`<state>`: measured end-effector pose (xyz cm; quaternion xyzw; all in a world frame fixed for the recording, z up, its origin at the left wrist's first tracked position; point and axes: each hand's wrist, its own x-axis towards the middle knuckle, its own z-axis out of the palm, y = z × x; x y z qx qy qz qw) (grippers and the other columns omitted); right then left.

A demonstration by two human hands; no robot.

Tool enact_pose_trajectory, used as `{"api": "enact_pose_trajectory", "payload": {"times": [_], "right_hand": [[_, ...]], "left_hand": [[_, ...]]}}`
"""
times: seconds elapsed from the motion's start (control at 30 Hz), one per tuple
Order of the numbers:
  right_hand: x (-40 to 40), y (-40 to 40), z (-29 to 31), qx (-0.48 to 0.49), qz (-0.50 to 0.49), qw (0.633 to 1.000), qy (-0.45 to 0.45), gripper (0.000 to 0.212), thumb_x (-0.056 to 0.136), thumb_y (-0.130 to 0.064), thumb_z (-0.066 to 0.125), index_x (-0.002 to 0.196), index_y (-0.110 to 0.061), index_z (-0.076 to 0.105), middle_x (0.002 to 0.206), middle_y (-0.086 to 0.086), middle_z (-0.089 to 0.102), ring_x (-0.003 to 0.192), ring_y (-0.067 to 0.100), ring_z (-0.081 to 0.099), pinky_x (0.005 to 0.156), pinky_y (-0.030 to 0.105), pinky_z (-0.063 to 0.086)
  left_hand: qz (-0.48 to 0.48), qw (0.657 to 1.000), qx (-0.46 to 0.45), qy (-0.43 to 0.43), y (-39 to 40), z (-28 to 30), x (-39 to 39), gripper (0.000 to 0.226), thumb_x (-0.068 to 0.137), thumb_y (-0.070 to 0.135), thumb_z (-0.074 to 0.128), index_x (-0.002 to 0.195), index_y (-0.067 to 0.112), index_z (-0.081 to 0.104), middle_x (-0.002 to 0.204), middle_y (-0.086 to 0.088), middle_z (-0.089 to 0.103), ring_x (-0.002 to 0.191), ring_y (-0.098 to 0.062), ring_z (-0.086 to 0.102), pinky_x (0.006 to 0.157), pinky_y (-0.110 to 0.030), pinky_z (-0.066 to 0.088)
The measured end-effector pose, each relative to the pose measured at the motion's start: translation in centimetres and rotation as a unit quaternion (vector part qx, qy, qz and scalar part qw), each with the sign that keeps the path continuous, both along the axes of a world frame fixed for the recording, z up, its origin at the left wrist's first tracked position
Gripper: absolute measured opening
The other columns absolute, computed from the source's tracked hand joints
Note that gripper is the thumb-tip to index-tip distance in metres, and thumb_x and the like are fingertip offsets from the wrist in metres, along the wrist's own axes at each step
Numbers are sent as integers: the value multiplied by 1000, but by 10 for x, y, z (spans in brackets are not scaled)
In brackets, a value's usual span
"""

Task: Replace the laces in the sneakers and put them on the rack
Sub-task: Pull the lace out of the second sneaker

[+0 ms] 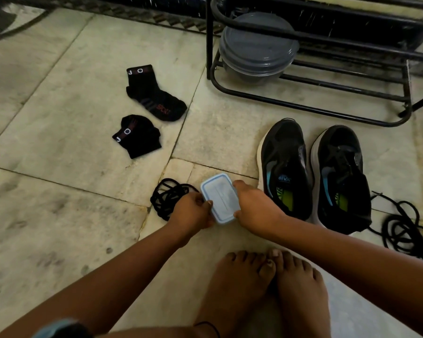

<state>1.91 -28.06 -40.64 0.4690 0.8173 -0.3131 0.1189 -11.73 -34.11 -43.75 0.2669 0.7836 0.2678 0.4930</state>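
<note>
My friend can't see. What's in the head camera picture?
Both hands, left hand and right hand, hold a small lidded plastic box above the floor, between a black lace bundle and two black sneakers; two black socks lie farther away.

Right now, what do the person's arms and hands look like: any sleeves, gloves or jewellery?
Both forearms are bare, with no sleeves in view. The left hand and right hand wear no gloves, and no rings, watch or bracelets show from this angle.

home floor (59, 93), shoe rack (327, 103)
</note>
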Motion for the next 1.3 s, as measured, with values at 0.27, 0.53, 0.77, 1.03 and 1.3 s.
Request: {"api": "enact_pose_trajectory", "payload": {"times": [0.27,0.53,0.77,1.03,1.3], "right_hand": [[4,5,19,-84,-175,965,174,56,77,-4,72,124,-14,43,106,5,60,82,24,67,73,41,58],[13,5,52,-233,-280,890,275,42,92,-43,51,108,-5,60,86,17,69,59,24,66,53,31,56],[40,6,75,-194,-237,896,322,30,89,-40,56,96,-12,62,76,11,68,50,17,61,47,25,52],[84,40,101,-56,-293,889,347,48,82,-63,39,75,-19,58,68,1,62,60,15,63,53,28,48],[121,97,162,116,-205,917,321,43,94,-40,47,56,-20,48,49,-7,49,46,8,48,44,14,35]], "left_hand": [[7,993,112,46,7,20,2,41,95,43,45,114,7,53,109,-9,61,97,-21,62,78,-43,58],[-183,972,129,73,-68,-41,69,13,87,35,50,94,28,58,83,9,65,65,-17,62,52,-27,45],[-353,917,132,132,-66,-60,76,26,76,39,45,99,31,52,86,10,68,65,-16,65,53,-25,48],[-145,979,5,142,2,-71,70,41,102,17,25,137,13,44,150,-8,34,130,-17,42,107,-44,34],[-192,918,342,66,135,190,108,57,96,55,33,96,6,62,92,-12,67,87,-26,63,81,-48,50]]}}
